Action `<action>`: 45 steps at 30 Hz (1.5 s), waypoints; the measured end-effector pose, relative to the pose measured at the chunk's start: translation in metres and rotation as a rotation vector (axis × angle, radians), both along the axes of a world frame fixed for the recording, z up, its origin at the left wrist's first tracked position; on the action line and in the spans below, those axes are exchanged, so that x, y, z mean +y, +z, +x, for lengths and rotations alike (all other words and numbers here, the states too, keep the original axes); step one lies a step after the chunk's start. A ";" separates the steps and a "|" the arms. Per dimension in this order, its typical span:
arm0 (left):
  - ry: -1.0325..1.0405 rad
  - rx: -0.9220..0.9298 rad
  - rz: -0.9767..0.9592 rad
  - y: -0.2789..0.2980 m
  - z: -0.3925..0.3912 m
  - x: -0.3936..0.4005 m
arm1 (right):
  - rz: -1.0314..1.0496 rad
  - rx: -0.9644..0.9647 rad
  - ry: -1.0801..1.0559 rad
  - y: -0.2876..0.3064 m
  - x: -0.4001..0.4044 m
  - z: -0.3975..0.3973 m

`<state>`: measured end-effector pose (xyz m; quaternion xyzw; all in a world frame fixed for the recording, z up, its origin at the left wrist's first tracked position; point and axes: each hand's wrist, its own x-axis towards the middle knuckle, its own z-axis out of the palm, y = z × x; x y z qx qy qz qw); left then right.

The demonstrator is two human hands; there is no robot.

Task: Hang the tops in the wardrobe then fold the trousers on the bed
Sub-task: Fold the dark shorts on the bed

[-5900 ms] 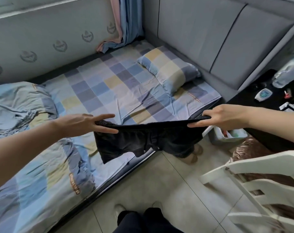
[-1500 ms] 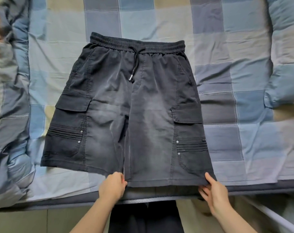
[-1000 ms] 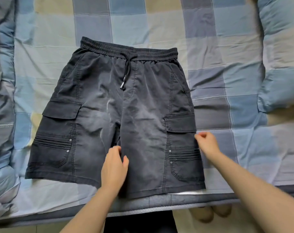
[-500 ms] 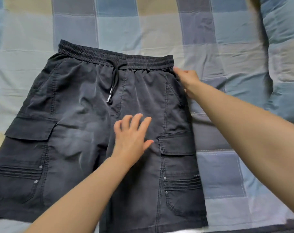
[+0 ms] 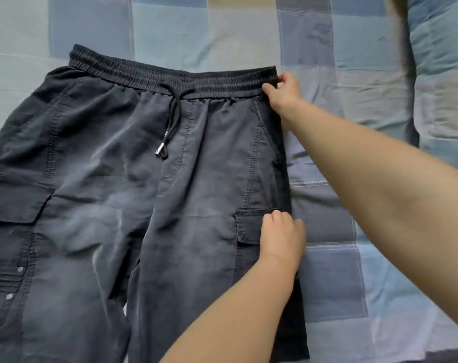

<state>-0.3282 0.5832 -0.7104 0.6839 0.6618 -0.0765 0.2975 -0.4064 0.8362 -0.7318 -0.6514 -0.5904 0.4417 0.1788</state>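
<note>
Dark grey cargo shorts (image 5: 112, 195) lie flat, front up, on the checked bedsheet (image 5: 327, 271), waistband towards the far side and drawstring hanging at the middle. My right hand (image 5: 283, 91) pinches the right end of the elastic waistband. My left hand (image 5: 283, 237) sits at the right side seam by the cargo pocket flap, fingers curled onto the fabric edge. Both forearms cross the lower right of the view and hide part of the right leg of the shorts.
A pillow (image 5: 442, 74) in the same checked fabric lies at the right edge of the bed. The sheet stretches beyond the waistband and to the right of the shorts. The left leg of the shorts runs off the left side of the view.
My left hand slid from the middle of the shorts to the right side seam at the pocket. My right hand moved up to the waistband corner. The camera came closer.
</note>
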 end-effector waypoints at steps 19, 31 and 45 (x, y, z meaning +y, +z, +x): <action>1.134 -1.092 -0.384 0.077 -0.306 -0.177 | -0.097 0.065 0.103 0.128 -0.052 -0.153; 1.045 -0.986 -0.449 0.055 -0.431 -0.288 | -0.148 -0.063 0.381 0.073 -0.131 -0.338; 0.895 -0.147 -0.331 0.011 -0.491 -0.293 | 0.083 -0.740 0.663 0.041 -0.086 -0.332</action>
